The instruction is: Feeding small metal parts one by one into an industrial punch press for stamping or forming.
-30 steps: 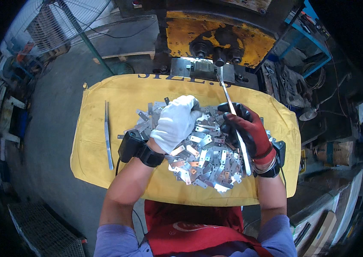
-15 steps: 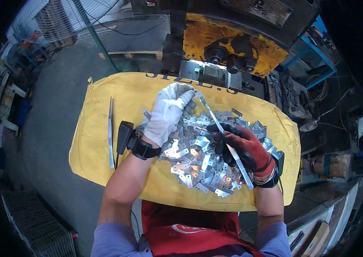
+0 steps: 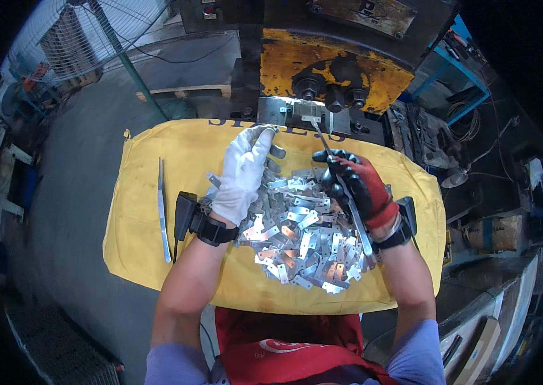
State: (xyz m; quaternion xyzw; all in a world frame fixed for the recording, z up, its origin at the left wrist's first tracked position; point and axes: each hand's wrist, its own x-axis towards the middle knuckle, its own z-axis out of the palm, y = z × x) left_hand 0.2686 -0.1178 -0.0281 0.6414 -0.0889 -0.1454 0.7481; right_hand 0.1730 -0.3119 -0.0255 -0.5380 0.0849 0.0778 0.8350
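Observation:
My right hand point(image 3: 358, 186), in a red and black glove, grips long metal tweezers point(image 3: 353, 215). Their tip reaches forward into the press, at a small flat metal piece point(image 3: 310, 118) by the die. My left hand point(image 3: 244, 172), in a white glove, is raised over the left side of the heap with its fingers curled and the thumb against them. Whatever sits at its fingertips is too small to make out. Below both hands lies a heap of small bent metal strips with holes point(image 3: 303, 237), spread on a yellow sheet point(image 3: 137, 237).
A second pair of tweezers point(image 3: 162, 208) rests on the sheet's left part. Just beyond the sheet stands the press point(image 3: 335, 64), with a yellow worn ram and bolts above the die point(image 3: 273, 110). A fan point(image 3: 85, 38) stands far left and a blue rack point(image 3: 454, 83) far right.
My right hand has moved the tweezers forward from my left fingertips to the die, with a small metal piece at the tip. My left hand has stayed near its place, its fingers slightly shifted.

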